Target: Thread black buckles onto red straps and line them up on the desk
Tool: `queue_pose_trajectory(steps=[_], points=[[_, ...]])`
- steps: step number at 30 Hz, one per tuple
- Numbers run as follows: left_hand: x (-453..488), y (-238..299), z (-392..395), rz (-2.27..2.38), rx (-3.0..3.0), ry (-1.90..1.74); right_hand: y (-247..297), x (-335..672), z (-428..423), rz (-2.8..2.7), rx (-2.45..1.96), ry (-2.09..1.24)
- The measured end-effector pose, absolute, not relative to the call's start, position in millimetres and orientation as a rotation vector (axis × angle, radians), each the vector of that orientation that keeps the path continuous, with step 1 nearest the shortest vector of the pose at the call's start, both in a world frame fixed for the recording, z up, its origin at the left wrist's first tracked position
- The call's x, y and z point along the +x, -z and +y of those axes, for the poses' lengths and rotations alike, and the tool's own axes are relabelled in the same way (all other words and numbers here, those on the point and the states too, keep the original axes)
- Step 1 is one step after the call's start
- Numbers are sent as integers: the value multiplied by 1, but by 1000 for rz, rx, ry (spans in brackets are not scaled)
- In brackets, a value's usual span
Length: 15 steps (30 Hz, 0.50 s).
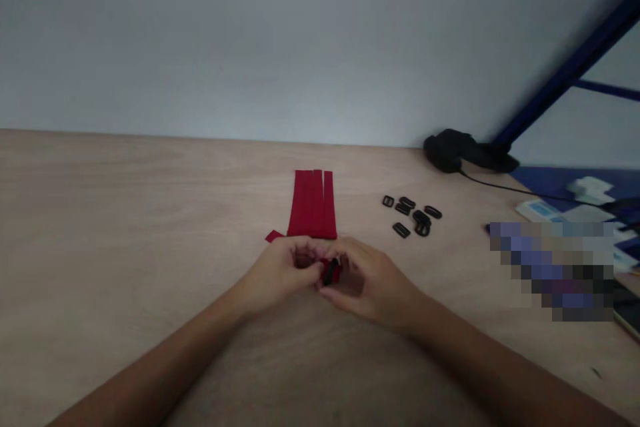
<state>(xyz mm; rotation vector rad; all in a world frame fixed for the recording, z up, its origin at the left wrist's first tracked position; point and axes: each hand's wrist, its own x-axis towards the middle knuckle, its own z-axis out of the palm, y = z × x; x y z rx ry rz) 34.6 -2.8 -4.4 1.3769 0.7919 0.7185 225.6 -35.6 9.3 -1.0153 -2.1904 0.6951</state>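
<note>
The left hand (277, 273) and right hand (373, 280) pinched a small black plastic slider (329, 272) and red fabric strap (338, 272) between closed fingers (305, 268).

Dim, flat light overall, w/ a grey cast on the wall (300, 40); no clear source in view. Soft pale sheen on the wood-look tabletop (125, 213), no hard glare. Shadows faint & diffuse, darkest under the left hand (280, 273) & right hand (373, 280) and by the black bundle (450, 150). Image soft, low detail, esp. the small black sliders (410, 213). Lens bends things at edges: blue metal frame bar (565, 77) slants top right. Pixelated patch (550, 270) blurs out part of right side.
</note>
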Motion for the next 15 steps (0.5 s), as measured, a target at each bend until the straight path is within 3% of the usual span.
queue_pose_trajectory(steps=[5, 15], points=[[27, -1, 5, 987, 1432, -817, -7, 227, -33, -2265, -1102, -541], [11, 3, 16, 1201, 1748, -792, -3, 249, -17, -2182, -1280, -669]])
